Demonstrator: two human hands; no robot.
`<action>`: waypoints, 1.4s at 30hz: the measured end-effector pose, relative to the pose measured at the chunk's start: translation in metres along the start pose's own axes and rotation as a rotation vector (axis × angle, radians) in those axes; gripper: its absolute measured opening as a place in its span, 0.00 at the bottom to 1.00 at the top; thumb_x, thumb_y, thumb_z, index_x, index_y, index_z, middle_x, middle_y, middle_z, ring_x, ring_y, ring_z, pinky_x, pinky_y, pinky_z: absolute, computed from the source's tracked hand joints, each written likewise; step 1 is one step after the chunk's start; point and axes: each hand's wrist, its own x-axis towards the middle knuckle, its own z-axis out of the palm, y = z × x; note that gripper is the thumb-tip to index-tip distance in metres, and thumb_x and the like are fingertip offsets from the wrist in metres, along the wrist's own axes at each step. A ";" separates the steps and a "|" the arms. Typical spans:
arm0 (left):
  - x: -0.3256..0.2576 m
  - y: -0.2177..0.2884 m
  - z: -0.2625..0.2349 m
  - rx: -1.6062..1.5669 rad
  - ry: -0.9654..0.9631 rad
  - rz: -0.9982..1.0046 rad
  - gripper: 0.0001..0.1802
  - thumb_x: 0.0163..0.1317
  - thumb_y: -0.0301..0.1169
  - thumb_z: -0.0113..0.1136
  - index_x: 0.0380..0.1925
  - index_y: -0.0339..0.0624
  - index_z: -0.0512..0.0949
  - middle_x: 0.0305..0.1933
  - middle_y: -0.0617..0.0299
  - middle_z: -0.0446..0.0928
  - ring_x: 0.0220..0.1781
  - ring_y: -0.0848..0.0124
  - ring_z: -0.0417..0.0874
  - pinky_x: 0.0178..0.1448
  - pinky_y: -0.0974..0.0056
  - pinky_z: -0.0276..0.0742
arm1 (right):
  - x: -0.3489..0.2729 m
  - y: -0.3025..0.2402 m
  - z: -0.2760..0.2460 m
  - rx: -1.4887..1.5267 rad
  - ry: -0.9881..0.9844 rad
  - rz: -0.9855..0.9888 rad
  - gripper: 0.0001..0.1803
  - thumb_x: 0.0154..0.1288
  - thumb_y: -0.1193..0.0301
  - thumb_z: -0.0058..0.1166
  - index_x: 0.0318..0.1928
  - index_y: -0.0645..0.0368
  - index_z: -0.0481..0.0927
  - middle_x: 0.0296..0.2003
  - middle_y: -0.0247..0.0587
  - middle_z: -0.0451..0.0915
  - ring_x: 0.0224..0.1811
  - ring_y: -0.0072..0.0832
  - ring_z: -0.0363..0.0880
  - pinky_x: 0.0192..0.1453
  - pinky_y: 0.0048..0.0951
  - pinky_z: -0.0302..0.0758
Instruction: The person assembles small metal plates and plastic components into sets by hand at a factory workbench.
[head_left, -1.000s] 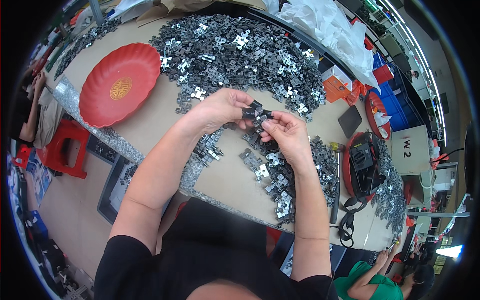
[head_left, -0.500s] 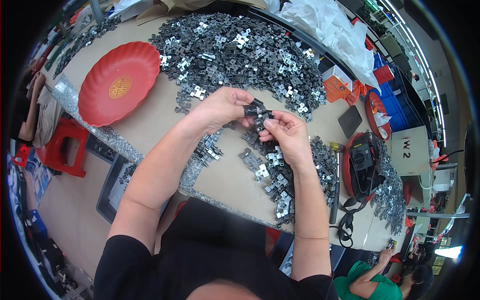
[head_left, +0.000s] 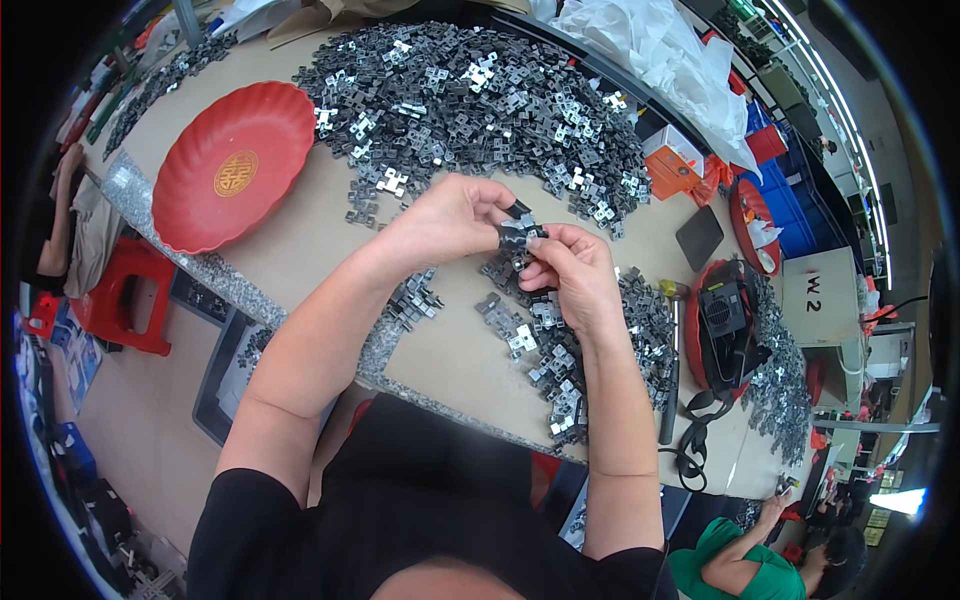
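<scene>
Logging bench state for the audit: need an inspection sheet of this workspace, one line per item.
Surface: tan worktable with speckled stone edge.
Job's things: small dark metal bracket stack pinched between both hands; large heap of silvery stamped metal brackets behind; smaller bracket rows below the hands.
Clutter: round red plastic tray, white plastic bags, orange box.
Grips: left hand and right hand both closed on the stack.
Cables: black cord at table's right edge.
Surroundings: red stool, another person in green.
</scene>
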 end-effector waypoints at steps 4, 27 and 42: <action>0.001 -0.002 -0.003 0.012 0.067 0.030 0.11 0.46 0.23 0.56 0.32 0.31 0.72 0.24 0.63 0.75 0.24 0.81 0.73 0.31 0.77 0.69 | 0.001 -0.001 0.000 0.018 -0.014 -0.059 0.09 0.53 0.76 0.50 0.33 0.70 0.72 0.24 0.39 0.75 0.19 0.17 0.74 0.21 0.16 0.74; -0.008 0.000 -0.034 1.027 -0.254 0.307 0.25 0.35 0.12 0.45 0.38 0.37 0.73 0.40 0.57 0.73 0.42 0.62 0.70 0.45 0.65 0.66 | -0.001 -0.013 -0.032 -0.758 0.126 -0.101 0.12 0.53 0.66 0.51 0.29 0.65 0.77 0.17 0.38 0.75 0.22 0.23 0.73 0.28 0.26 0.67; -0.006 -0.003 -0.016 1.167 -0.082 0.191 0.18 0.32 0.12 0.47 0.29 0.33 0.73 0.32 0.51 0.70 0.39 0.56 0.71 0.42 0.60 0.67 | 0.023 -0.026 -0.103 -1.042 0.473 -0.124 0.11 0.48 0.67 0.55 0.22 0.65 0.78 0.15 0.41 0.75 0.17 0.21 0.72 0.23 0.24 0.67</action>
